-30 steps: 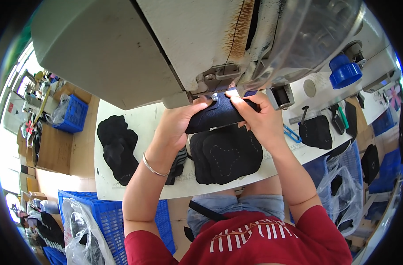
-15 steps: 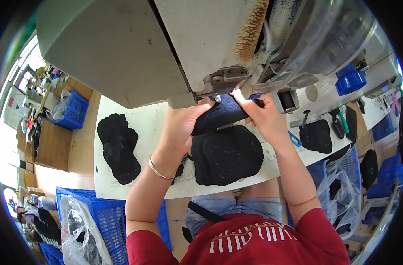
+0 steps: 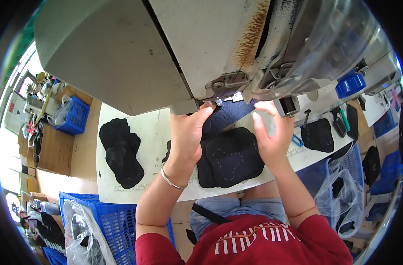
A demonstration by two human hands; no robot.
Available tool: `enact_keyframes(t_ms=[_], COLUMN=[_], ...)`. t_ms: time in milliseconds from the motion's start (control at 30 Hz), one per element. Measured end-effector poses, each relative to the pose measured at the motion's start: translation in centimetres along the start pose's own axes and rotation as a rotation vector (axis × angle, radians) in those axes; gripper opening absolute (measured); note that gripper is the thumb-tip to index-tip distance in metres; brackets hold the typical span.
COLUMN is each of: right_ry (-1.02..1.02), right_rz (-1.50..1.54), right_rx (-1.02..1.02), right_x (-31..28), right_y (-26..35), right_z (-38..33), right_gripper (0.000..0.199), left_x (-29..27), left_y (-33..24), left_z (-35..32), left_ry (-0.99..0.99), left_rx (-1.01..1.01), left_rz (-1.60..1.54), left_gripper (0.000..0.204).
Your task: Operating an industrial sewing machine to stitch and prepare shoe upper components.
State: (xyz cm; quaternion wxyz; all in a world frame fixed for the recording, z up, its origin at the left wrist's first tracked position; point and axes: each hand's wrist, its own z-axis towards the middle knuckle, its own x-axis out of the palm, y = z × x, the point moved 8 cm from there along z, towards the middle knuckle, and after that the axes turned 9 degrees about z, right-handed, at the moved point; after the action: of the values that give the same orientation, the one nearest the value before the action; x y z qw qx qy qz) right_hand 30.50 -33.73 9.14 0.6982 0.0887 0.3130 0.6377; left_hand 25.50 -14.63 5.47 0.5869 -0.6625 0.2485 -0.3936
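A dark navy fabric piece (image 3: 231, 115) lies under the needle area of a sewing machine (image 3: 223, 86). My left hand (image 3: 186, 137), a bangle on its wrist, grips the left edge of this piece. Its thumb shows close to the presser foot, while the machine head hides most of its fingers. My right hand (image 3: 274, 134) is open at the right side of the piece, thumb and forefinger apart with nothing between them. Nearer me, a stack of black fabric pieces (image 3: 232, 159) with dashed light outlines rests on the white table (image 3: 159, 132).
Overlapping black pieces (image 3: 122, 152) lie at the table's left. On the right are another black piece (image 3: 317, 136), blue-handled scissors (image 3: 297, 140) and a green-handled tool (image 3: 344, 120). Blue crates (image 3: 117, 225) stand beside the table. The machine head overhangs both hands.
My right hand has let go of the fabric piece and moved slightly right and down, its fingers spreading. My left hand stays at the left edge. More of the fabric lies flat beneath the machine.
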Motion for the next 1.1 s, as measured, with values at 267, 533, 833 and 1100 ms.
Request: enact_keyframes(t_ms=[267,533,833,1100], right_ry=[0.097,0.195,0.234,0.296], right_rz=[0.505,0.723,0.795,0.794], right_rx=[0.311,0.655,0.67,0.645], right_x=[4.3,6.6,6.3,5.3], right_y=[1.3,-0.4,-0.7,-1.1], right_z=[-0.9,-2.0,-1.8,-0.6], right_gripper=[0.026,0.035,0.03,0.026], left_x=[-0.1,-0.1,0.1,0.6], left_y=[0.6,1.2,1.9,1.9], left_z=[-0.3,-0.8,-1.1,-1.9], left_ry=[-0.078,-0.149,-0.111,-0.137], left_rx=[0.01,-0.026,-0.106,-0.122], left_rz=[-0.086,-0.138,-0.27,-0.302], left_gripper=[0.023,0.017,0.018,0.019])
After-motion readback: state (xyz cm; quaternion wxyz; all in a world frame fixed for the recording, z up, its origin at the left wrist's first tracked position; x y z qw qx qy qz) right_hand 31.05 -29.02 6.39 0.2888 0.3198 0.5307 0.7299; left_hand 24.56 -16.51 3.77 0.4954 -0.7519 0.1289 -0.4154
